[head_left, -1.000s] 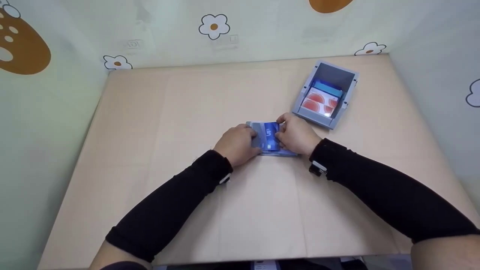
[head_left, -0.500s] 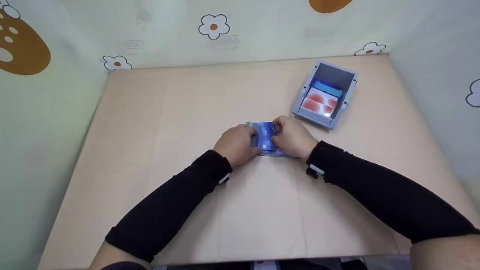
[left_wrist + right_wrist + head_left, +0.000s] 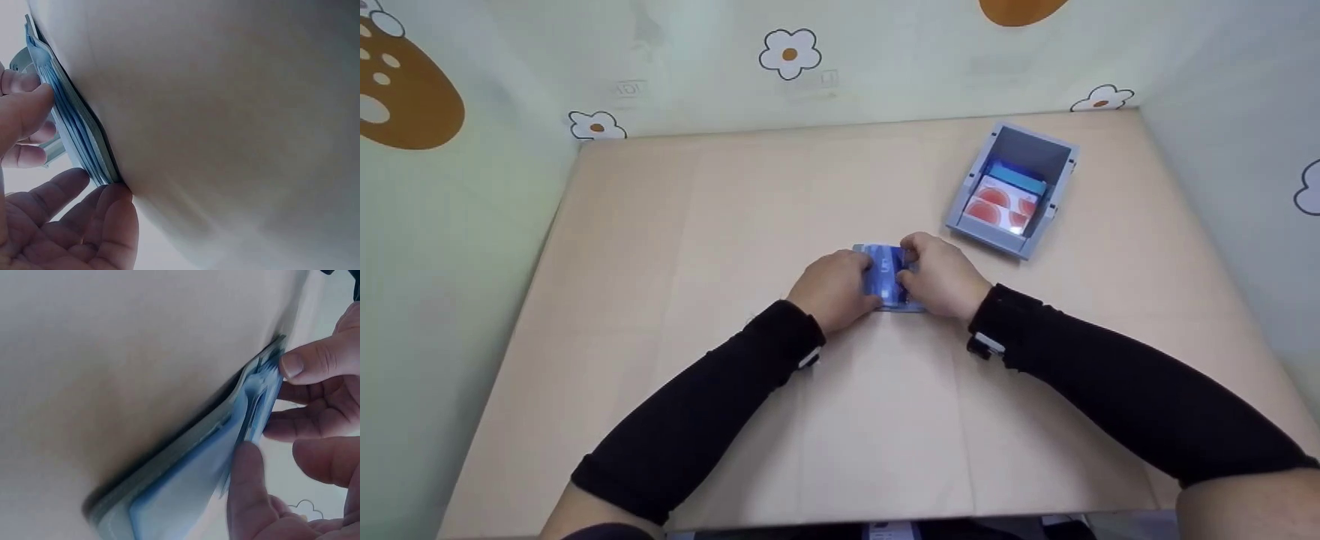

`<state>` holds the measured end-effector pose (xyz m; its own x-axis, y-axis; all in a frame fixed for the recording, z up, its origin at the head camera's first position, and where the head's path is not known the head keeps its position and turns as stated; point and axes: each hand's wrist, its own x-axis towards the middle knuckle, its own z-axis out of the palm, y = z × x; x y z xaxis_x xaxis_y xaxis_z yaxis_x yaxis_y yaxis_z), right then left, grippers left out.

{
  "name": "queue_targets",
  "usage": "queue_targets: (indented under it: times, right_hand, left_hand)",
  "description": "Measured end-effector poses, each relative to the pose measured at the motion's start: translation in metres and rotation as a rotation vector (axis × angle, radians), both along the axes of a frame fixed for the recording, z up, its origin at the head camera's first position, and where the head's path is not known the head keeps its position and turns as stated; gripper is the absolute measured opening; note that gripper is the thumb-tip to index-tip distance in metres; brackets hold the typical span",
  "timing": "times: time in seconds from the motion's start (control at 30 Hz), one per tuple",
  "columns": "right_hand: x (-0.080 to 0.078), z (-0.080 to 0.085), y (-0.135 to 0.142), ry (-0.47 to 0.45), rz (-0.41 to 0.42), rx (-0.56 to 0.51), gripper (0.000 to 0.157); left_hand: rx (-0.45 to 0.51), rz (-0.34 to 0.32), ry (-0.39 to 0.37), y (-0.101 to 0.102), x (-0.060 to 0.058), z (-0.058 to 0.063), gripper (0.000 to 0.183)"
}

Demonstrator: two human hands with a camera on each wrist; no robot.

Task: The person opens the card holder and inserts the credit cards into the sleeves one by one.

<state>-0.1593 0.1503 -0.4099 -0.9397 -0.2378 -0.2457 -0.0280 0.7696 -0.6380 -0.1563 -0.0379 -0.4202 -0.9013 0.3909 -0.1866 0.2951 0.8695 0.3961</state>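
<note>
An open grey card holder point(image 3: 911, 306) with clear bluish sleeve pages lies at the middle of the table. Over its pages is a blue card point(image 3: 885, 274) with white lettering. My left hand point(image 3: 834, 289) grips the holder's left side, thumb at the near edge. At the card's right edge, my right hand point(image 3: 945, 274) pinches the card between thumb and fingers. The right wrist view shows the holder's cover point(image 3: 169, 458) flat on the table and the sleeve pages point(image 3: 185, 495) partly lifted. How deep the card sits in a sleeve cannot be told.
Behind my right hand stands a grey open-topped bin point(image 3: 990, 241). In it lie a white box with red fruit slices point(image 3: 994, 199) and a blue-and-teal item point(image 3: 1016, 176). Pale walls with flower prints border the table at the back and sides.
My right hand has moved a little left, and the blue card has slid left with it over the holder. The left hand has stayed in place.
</note>
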Motion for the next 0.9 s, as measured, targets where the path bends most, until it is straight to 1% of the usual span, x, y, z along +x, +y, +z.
queue_targets:
  times: [0.13, 0.33, 0.43, 0.73, 0.9]
  right_hand:
    - [-0.0014, -0.0015, 0.0019, -0.008, 0.004, 0.01, 0.047]
    - [0.0, -0.0032, 0.0018, 0.029, 0.049, 0.019, 0.046]
    - [0.0014, -0.0035, 0.001, 0.033, 0.049, 0.006, 0.046]
    - [0.0029, -0.0056, -0.0004, 0.002, 0.048, -0.05, 0.047]
    - [0.0036, -0.0064, -0.0011, -0.02, 0.046, -0.037, 0.048]
  left_hand:
    - [-0.009, -0.005, -0.002, 0.0003, -0.0004, -0.0003, 0.055]
    - [-0.016, -0.018, 0.002, -0.0003, -0.0004, -0.0005, 0.057]
    - [-0.013, -0.018, -0.003, -0.0003, -0.0003, -0.0002, 0.057]
    - [-0.01, -0.01, -0.013, -0.0002, 0.0004, 0.0013, 0.057]
    - [-0.011, -0.022, -0.012, -0.0003, 0.0008, 0.0018, 0.059]
